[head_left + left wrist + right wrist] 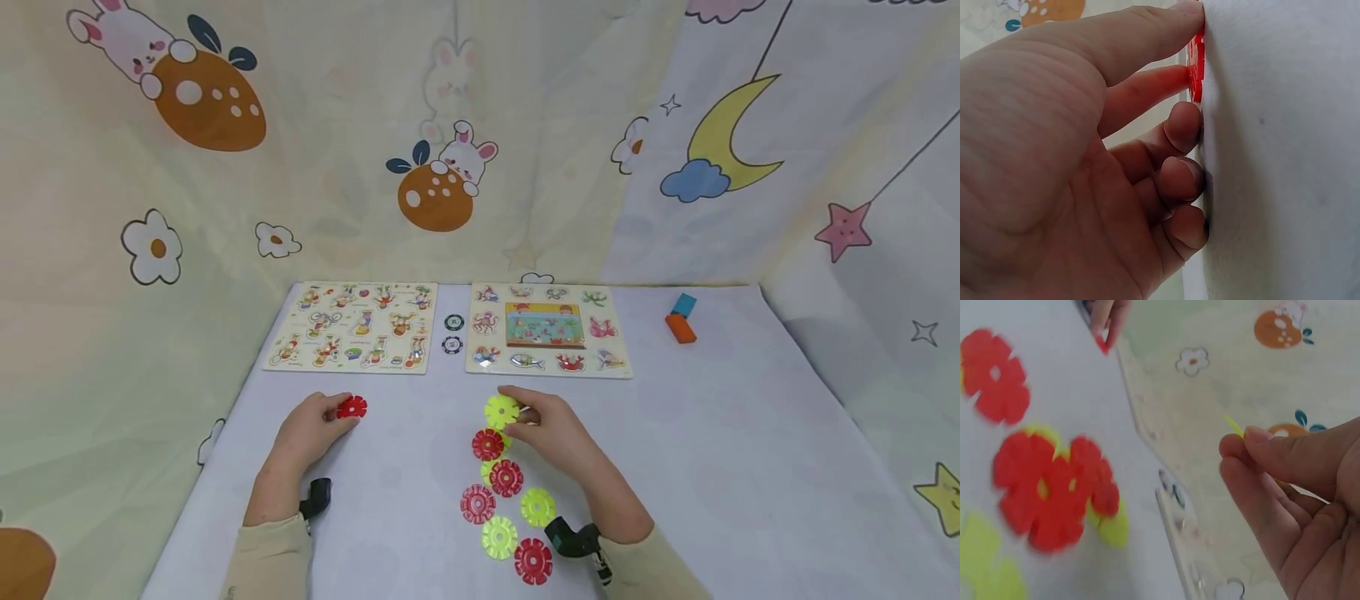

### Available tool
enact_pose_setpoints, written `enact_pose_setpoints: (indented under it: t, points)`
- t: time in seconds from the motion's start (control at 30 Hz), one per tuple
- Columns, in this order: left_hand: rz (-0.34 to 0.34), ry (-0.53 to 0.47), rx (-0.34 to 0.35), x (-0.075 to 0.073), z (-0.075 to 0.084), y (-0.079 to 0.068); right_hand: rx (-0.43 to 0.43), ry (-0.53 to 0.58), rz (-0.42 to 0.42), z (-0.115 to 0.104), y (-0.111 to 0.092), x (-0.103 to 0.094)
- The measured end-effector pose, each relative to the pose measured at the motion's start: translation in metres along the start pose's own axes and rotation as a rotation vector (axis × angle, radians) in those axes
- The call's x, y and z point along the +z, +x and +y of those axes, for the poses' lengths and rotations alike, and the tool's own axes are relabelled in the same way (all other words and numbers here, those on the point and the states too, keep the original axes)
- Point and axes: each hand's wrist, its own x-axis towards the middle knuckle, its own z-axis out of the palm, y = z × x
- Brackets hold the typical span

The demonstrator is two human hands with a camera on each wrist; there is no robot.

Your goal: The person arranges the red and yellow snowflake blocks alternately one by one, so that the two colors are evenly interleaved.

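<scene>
In the head view my left hand [306, 429] pinches a red notched plastic disc [352, 407] at the table's left. The left wrist view shows that red disc [1197, 75] edge-on at the table surface, thumb and a finger on it, other fingertips curled against the cloth. Farther right, my right hand [557, 432] holds a yellow-green notched disc [500, 410] between thumb and fingers. It appears raised off the table in the right wrist view, where only a thin yellow edge [1233, 425] shows. Below this hand lie several loose discs, including a red one [488, 445] overlapping a yellow one.
Two picture puzzle boards, a left one [352, 329] and a right one [551, 358], lie along the back. Between them are two dark round chips [453, 322]. Blue and orange blocks [681, 327] sit at the back right. A printed cloth backdrop [337, 167] rises behind the table.
</scene>
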Motion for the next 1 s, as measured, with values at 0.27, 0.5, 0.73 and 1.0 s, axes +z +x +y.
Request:
enact_pose_setpoints:
  t: [0.27,0.5,0.73,1.0]
  points:
    - [-0.003,0.000,-0.019,0.002,0.000,0.002,-0.050,0.079,-0.036,-0.030,0.035,0.040]
    - [0.006,-0.010,-0.036,0.000,0.000,0.001,-0.066,-0.032,-0.072,-0.055,0.060,0.092]
    - [0.009,-0.014,-0.049,0.000,-0.003,0.000,-0.084,-0.217,-0.101,-0.060,0.086,0.144]
    - [0.008,-0.029,-0.056,0.001,-0.001,0.001,-0.053,-0.420,-0.064,-0.054,0.097,0.169]
